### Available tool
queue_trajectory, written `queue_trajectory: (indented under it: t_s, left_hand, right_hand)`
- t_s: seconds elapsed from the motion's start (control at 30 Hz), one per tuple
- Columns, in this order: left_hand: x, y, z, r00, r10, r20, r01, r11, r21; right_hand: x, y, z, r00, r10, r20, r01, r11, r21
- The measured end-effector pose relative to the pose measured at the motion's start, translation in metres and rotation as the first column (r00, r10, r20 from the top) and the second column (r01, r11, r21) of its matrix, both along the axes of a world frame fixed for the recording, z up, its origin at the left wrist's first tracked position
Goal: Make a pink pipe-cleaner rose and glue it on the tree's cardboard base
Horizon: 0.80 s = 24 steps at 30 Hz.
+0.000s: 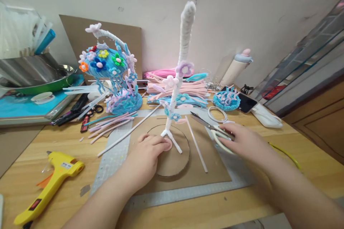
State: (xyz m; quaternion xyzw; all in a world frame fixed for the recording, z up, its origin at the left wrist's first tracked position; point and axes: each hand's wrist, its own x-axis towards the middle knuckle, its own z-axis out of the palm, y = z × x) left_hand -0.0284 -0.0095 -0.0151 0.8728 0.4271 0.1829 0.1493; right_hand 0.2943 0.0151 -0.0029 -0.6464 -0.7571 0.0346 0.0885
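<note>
A white wrapped stem with felt-like flowers and leaves stands upright on forked feet, over a round cardboard disc. Beside its foot, my left hand rests low with fingers curled, gripping a small round pink piece at its edge. My right hand is wrapped round the handles of a pair of scissors, whose blades point to the upper left. Between the two hands a thin clear stick lies on the brown cardboard sheet.
A yellow glue gun lies at the left. Behind it stand a blue flower-covered lamp-shaped craft and bundles of pipe cleaners. A blue fuzzy dish, a phone and a white wire coil are at the right.
</note>
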Motion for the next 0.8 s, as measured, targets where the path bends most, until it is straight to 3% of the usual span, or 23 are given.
queue_trajectory:
  t_s: [0.1,0.3,0.47,0.5,0.57,0.63,0.8]
  left_hand:
    - [0.0,0.0,0.0,1.0,0.006,-0.001,-0.006,1.0,0.003]
    - [0.0,-0.002,0.001,1.0,-0.001,-0.01,0.001,1.0,-0.01]
    - [0.006,0.001,-0.004,0.999,0.032,0.029,-0.032,0.999,0.026]
    - [0.007,0.003,-0.006,0.999,0.041,0.036,-0.042,0.999,0.035]
    - [0.009,0.006,-0.01,0.998,0.051,0.045,-0.053,0.997,0.051]
    - [0.009,0.008,-0.013,0.997,0.046,0.055,-0.049,0.997,0.064]
    - [0.009,0.01,-0.016,0.995,0.021,0.101,-0.028,0.997,0.071]
  right_hand:
    - [-0.012,0.024,-0.008,0.994,-0.064,0.09,0.071,0.995,-0.074]
    - [-0.036,0.049,-0.017,0.996,0.022,0.085,-0.015,0.997,-0.073]
    - [-0.067,0.025,-0.011,0.994,0.108,0.012,-0.109,0.993,0.035]
    - [-0.075,0.017,-0.011,0.98,0.197,-0.038,-0.196,0.98,0.032]
    - [-0.088,0.003,-0.015,0.867,0.43,-0.251,-0.421,0.902,0.093]
    - [-0.097,-0.007,-0.021,0.804,0.508,-0.309,-0.491,0.86,0.135]
    - [-0.101,-0.01,-0.03,0.782,0.546,-0.301,-0.529,0.836,0.143]
